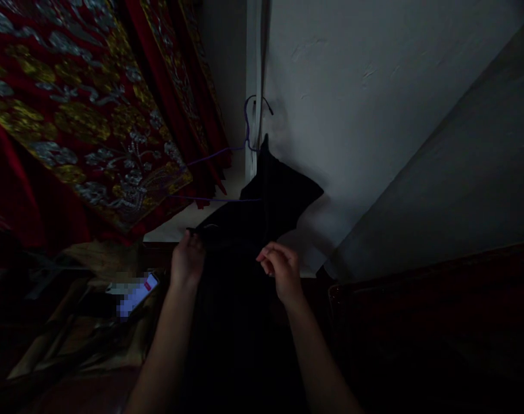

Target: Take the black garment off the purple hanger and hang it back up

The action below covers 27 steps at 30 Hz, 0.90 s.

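A black garment (279, 195) hangs in front of the white wall, with the right part of a thin purple clothes hanger (214, 154) inside it. The hanger's left end sticks out bare toward the red cloth. My left hand (188, 264) is closed on the garment's left edge, fingers curled over it. At the lower right, my right hand (282, 267) is closed in a pinch against the dark fabric; the bit of cloth between its fingertips is hard to make out. Deep shadow hides the garment's lower part.
Red cloth (85, 121) with gold and silver embroidery hangs at the upper left. A pale vertical pipe or cord (258, 52) runs down the wall (374, 103). A lit phone (137, 296) lies on a chair-like wooden frame (50, 339) at the lower left. Dark reddish furniture (438, 299) stands at right.
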### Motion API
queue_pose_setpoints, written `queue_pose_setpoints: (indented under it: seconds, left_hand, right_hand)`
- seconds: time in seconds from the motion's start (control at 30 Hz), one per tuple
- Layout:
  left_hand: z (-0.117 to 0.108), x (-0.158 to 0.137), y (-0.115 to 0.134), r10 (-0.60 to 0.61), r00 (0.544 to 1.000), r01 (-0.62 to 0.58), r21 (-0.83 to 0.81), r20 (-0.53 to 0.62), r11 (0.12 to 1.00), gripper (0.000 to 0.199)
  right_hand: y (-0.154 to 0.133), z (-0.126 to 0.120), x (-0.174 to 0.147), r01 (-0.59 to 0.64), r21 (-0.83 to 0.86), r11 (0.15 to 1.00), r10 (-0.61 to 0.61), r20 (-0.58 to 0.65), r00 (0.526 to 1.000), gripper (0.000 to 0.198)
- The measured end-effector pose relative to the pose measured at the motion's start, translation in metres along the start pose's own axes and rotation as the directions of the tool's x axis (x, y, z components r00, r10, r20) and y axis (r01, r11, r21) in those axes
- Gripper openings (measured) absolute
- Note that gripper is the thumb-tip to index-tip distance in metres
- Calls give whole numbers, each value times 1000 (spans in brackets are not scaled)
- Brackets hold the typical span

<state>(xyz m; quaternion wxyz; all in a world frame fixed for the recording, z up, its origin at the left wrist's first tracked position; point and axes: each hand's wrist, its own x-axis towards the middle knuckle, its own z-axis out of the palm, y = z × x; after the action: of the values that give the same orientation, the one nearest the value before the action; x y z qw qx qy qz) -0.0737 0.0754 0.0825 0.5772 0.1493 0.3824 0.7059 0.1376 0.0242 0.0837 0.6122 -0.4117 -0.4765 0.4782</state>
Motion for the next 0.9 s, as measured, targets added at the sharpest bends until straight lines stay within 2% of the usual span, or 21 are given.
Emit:
queue_pose_setpoints:
  seconds: [0.07,0.1,0.17,0.2,0.27,0.33,0.4,0.47,0.53,0.6,0.63,0.7,0.73,0.8,0.87,0.9]
  left_hand:
    - [9,-13,-18,-100,995,100,2,9,995,17]
    - [15,-20,-23,-89,995,88,14,50,996,16]
    - [30,-35,-25,9,981,-15,29,196,999,18]
    - [38,-43,-23,66,958,-83,50,279,995,19]
    - [53,-59,-20,142,893,-225,151,426,963,21]
    - [65,-73,-18,175,820,-379,287,545,880,22]
    - [73,-80,-18,201,749,-526,383,631,759,20]
    - [76,-81,-18,243,685,-649,424,687,632,20]
    - [74,-76,-17,259,625,-726,426,736,541,25]
    - [69,-69,-18,167,584,-729,422,794,539,38]
    - [66,-65,-20,86,568,-702,428,819,569,45]
    - [60,-60,-27,-90,527,-625,457,845,633,57]
    - [57,-58,-32,-168,503,-586,477,848,655,61]
    - [54,-57,-42,-290,433,-545,504,853,670,68]
    - [52,-58,-52,-380,336,-571,508,862,645,71]
    - [51,-58,-56,-412,283,-618,493,866,613,70]
  right_hand:
    - [3,-10,1,31,-100,995,-37,-60,998,28]
    - [4,-16,2,61,-171,983,-79,-97,992,26]
    - [6,-23,3,137,-280,950,-178,-128,976,17]
    - [6,-24,2,173,-295,940,-210,-100,973,13]
    - [4,-19,1,211,-249,945,-208,39,977,31]
    - [1,-10,0,202,-179,963,-165,203,965,52]
    - [-3,-1,2,165,-150,975,-118,280,953,48]
    - [-8,1,7,85,-135,987,-50,245,968,32]
    - [-16,-6,13,-65,-120,991,81,134,988,26]
    - [-28,-18,18,-271,-90,958,278,64,959,27]
    - [-36,-25,20,-372,-82,924,378,78,922,28]
    - [-54,-38,23,-518,-104,849,529,186,828,28]
    - [-64,-43,24,-555,-130,822,569,251,783,28]
    - [-83,-52,28,-574,-200,794,607,315,730,28]
    - [-99,-60,34,-549,-300,780,622,282,730,28]
    - [-107,-65,38,-508,-365,780,607,247,755,27]
